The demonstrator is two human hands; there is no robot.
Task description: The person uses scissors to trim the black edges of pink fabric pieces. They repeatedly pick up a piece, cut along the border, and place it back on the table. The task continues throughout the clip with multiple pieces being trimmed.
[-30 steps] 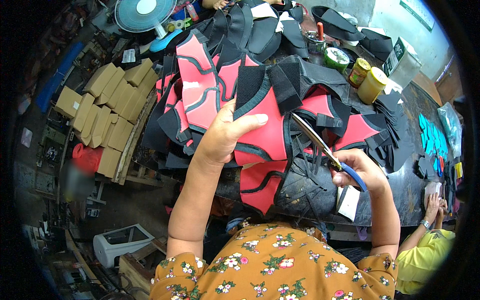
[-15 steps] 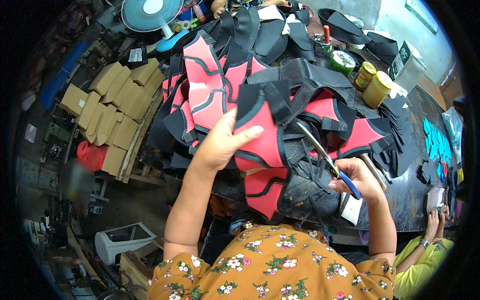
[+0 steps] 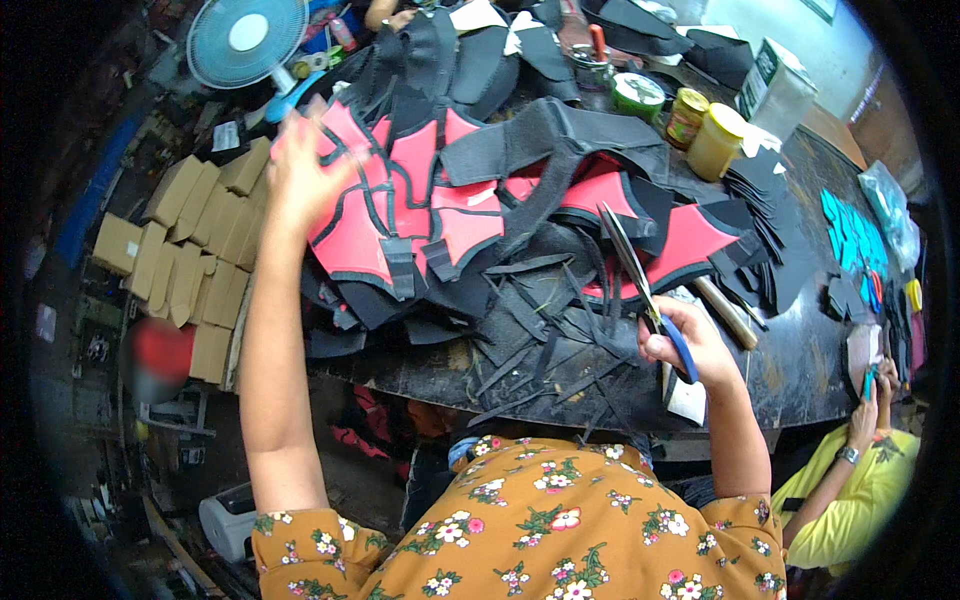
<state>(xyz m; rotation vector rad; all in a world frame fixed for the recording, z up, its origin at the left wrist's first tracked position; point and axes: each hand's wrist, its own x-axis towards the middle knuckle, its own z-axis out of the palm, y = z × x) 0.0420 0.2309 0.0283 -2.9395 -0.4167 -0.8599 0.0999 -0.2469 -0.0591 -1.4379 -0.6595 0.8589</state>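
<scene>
My right hand (image 3: pixel 700 340) grips a pair of scissors (image 3: pixel 627 258) by the blue handles. The blades point away from me, over the dark table. At the left, my left hand (image 3: pixel 300 180) reaches over a heap of pink padded pieces with black edging (image 3: pixel 352 235); motion blurs it, but its fingers look spread, with nothing plainly held. Another pink piece (image 3: pixel 695 243) lies just beyond the scissors, among black straps (image 3: pixel 610 145). Between my hands, thin black offcut strips (image 3: pixel 540 340) are scattered on the table (image 3: pixel 780 370).
Jars (image 3: pixel 716 142) and a tin (image 3: pixel 773 88) stand at the back right, near stacked black sheets (image 3: pixel 760 220). Turquoise pieces (image 3: pixel 852 232) lie farther right. Cardboard-coloured boxes (image 3: pixel 190 210) and a fan (image 3: pixel 247 45) are at left. Another person in yellow (image 3: pixel 850 490) works at right.
My left hand has let go of the pink and black piece and moved left and away, over the heap. The scissors remain in my right hand, moved slightly left. The view has shifted.
</scene>
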